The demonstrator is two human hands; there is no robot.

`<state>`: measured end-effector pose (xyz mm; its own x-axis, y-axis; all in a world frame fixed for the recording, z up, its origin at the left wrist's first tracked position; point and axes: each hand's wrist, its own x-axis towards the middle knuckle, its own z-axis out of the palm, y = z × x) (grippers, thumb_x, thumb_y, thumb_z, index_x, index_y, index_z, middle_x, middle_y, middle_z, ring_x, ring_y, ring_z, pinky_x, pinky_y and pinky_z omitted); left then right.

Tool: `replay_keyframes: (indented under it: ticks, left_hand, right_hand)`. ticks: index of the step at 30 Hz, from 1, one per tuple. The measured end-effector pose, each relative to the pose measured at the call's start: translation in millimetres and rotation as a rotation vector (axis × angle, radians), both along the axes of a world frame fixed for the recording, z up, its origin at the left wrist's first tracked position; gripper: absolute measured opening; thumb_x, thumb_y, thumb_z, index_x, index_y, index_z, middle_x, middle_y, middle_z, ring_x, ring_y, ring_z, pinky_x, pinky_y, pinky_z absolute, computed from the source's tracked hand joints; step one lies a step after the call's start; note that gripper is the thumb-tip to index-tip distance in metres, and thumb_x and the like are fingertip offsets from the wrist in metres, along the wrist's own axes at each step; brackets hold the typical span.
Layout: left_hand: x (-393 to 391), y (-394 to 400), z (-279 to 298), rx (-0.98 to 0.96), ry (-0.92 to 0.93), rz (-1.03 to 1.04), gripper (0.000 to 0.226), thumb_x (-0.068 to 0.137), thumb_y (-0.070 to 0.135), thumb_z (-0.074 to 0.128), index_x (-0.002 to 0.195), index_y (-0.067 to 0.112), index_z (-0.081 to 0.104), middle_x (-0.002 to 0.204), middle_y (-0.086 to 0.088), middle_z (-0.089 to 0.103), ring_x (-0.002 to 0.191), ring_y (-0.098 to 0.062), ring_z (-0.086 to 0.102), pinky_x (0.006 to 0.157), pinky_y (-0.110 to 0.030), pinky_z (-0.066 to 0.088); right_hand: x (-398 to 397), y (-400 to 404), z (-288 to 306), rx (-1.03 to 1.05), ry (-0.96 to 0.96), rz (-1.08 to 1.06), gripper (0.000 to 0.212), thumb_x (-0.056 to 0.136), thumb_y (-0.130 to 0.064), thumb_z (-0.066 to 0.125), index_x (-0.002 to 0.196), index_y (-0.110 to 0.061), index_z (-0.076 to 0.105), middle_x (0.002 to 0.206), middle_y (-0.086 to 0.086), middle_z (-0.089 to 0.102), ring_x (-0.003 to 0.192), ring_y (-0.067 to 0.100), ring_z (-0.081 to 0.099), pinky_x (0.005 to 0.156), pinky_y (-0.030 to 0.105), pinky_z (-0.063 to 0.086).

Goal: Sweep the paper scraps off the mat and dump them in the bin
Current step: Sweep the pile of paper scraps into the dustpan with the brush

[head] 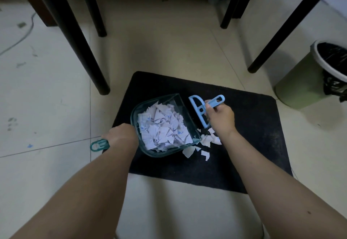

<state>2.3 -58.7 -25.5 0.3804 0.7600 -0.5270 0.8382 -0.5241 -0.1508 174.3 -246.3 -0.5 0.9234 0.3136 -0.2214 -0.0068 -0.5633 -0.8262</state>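
- A head-worn camera looks down at a tiled floor; two bare forearms reach up from the bottom of the frame toward a black mat (pixel 234 154) lying in the centre
- A clear teal dustpan (pixel 161 124) sits tilted on the left part of the mat, its open lip facing right, probably so scraps can be brushed straight in
- The pan already holds a thick heap of white paper scraps (pixel 163 126), so most of the sweeping looks done
- A small cluster of loose scraps (pixel 204 143) lies on the mat just beside the lower right corner of the pan's lip, in the centre of the frame
- The left hand (pixel 122 135) is closed around the dustpan's handle; the teal handle end (pixel 99 145) pokes out left of the fist, apparently to steady the pan against the push of the brush
- The right hand (pixel 220 118) is closed around the handle of a light blue hand brush (pixel 201 110), fingers wrapped tight
- The brush head stands just right of the pan's lip, with dark bristles pointing down toward the mat; whether they touch it cannot be told
- A green bin (pixel 304 81) with a black liner stands at the right edge of the frame, off the mat's upper right corner, well apart from the pan, within reach for dumping
- Dark furniture legs (pixel 78 38) cross the upper part of the frame
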Motion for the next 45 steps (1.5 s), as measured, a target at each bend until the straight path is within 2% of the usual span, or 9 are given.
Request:
replay_keyframes:
  ticks: [7,13,21,24,29,34,37,41,45]
  left_hand:
    - [-16.9,-1.3,-11.2,0.007,0.065,0.029,0.022,0.090,0.014,0.050,0.107,0.017,0.065,0.112,-0.002,0.064,0.104,-0.021,0.061,0.083,-0.032,0.042]
    - [-37.9,-10.0,-31.2,-0.002,0.127,0.074,0.024,0.091,0.014,0.049,0.111,0.015,0.062,0.114,-0.004,0.064,0.108,-0.023,0.059,0.100,-0.036,0.039]
    - [-48.0,-14.0,-46.2,-0.034,0.145,0.035,0.021,0.089,0.013,0.051,0.106,0.014,0.064,0.109,-0.005,0.065,0.106,-0.023,0.059,0.101,-0.038,0.040]
    - [-49.0,-12.0,-52.9,-0.042,0.160,0.017,0.022,0.087,0.014,0.054,0.106,0.016,0.064,0.109,-0.004,0.065,0.107,-0.023,0.059,0.102,-0.040,0.040]
    - [-53.2,-4.5,-64.1,-0.030,0.201,-0.027,0.023,0.086,0.012,0.056,0.107,0.016,0.064,0.108,-0.003,0.065,0.106,-0.023,0.059,0.103,-0.039,0.039]
    - [-49.5,-2.1,-76.8,-0.003,0.200,-0.091,0.028,0.087,0.014,0.055,0.114,0.016,0.062,0.112,-0.004,0.064,0.110,-0.026,0.057,0.103,-0.044,0.039]
    - [-43.8,-1.8,-80.0,0.016,0.212,-0.130,0.028,0.086,0.013,0.054,0.113,0.016,0.063,0.110,-0.004,0.064,0.108,-0.027,0.057,0.101,-0.046,0.040]
    - [-38.5,-1.0,-80.6,0.023,0.237,-0.146,0.028,0.085,0.014,0.055,0.113,0.016,0.062,0.109,-0.004,0.064,0.106,-0.026,0.057,0.099,-0.045,0.041]
    - [-36.8,-2.8,-80.5,0.033,0.246,-0.149,0.029,0.086,0.015,0.054,0.114,0.017,0.062,0.111,-0.005,0.065,0.109,-0.027,0.057,0.102,-0.046,0.040]
  right_hand:
    - [-9.4,-2.4,-12.7,-0.050,-0.024,-0.081,0.019,0.095,-0.026,0.052,0.102,-0.018,0.067,0.087,0.012,0.070,0.083,0.028,0.067,0.079,0.044,0.056]
    - [-22.5,-14.3,-37.0,-0.212,0.022,-0.138,0.038,0.094,-0.032,0.052,0.087,0.004,0.064,0.084,0.020,0.069,0.078,0.036,0.067,0.071,0.044,0.054]
    - [-35.3,-9.7,-52.4,-0.307,0.000,-0.125,0.033,0.095,-0.031,0.050,0.073,-0.007,0.056,0.070,0.008,0.058,0.064,0.022,0.055,0.063,0.035,0.046]
    - [-37.9,-6.4,-58.3,-0.332,-0.006,-0.122,0.028,0.096,-0.030,0.050,0.079,-0.009,0.058,0.073,0.005,0.060,0.070,0.022,0.059,0.063,0.033,0.046]
    - [-40.5,-3.4,-71.3,-0.420,-0.026,-0.138,0.030,0.097,-0.032,0.047,0.089,-0.007,0.061,0.066,-0.001,0.052,0.069,0.019,0.053,0.061,0.027,0.037]
    - [-40.3,-0.1,-83.6,-0.520,-0.093,-0.127,0.034,0.098,-0.030,0.044,0.092,-0.001,0.061,0.073,0.006,0.056,0.073,0.022,0.053,0.063,0.028,0.036]
    - [-43.1,1.9,-91.9,-0.578,-0.080,-0.105,0.033,0.098,-0.028,0.044,0.096,0.000,0.062,0.089,0.015,0.065,0.086,0.029,0.061,0.066,0.029,0.038]
    - [-52.0,10.6,-102.9,-0.502,0.008,-0.087,0.033,0.097,-0.028,0.045,0.096,0.000,0.063,0.091,0.014,0.066,0.086,0.029,0.061,0.068,0.030,0.040]
    - [-53.3,14.6,-106.1,-0.352,0.056,-0.089,0.037,0.095,-0.030,0.050,0.077,0.000,0.063,0.082,0.014,0.068,0.081,0.033,0.065,0.071,0.040,0.053]
